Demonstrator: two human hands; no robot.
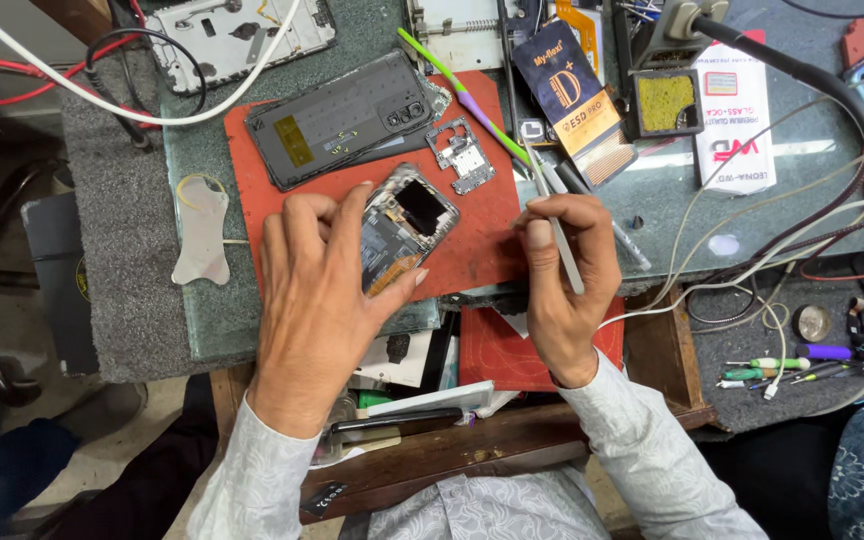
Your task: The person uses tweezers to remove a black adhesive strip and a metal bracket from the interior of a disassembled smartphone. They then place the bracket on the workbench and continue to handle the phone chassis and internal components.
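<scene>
Well into the strip-down, by the look of it: dark back cover (340, 120) already off and lying on the red mat (482, 230), small metal shield (462, 156) removed beside it. Left hand (317, 290) grasping the opened phone (404, 228) on the mat; right hand (564, 280) pinching grey tweezers (555, 228), tip not yet at the board. Battery and board still seated.

A cluttered workbench topped with a greenish glass sheet (202, 300) is seen — a red rubber mat (492, 215) is laid flat on it. A grey felt strip (122, 230) is spread along the left edge — white and red cables (102, 95) are draped over it.
</scene>
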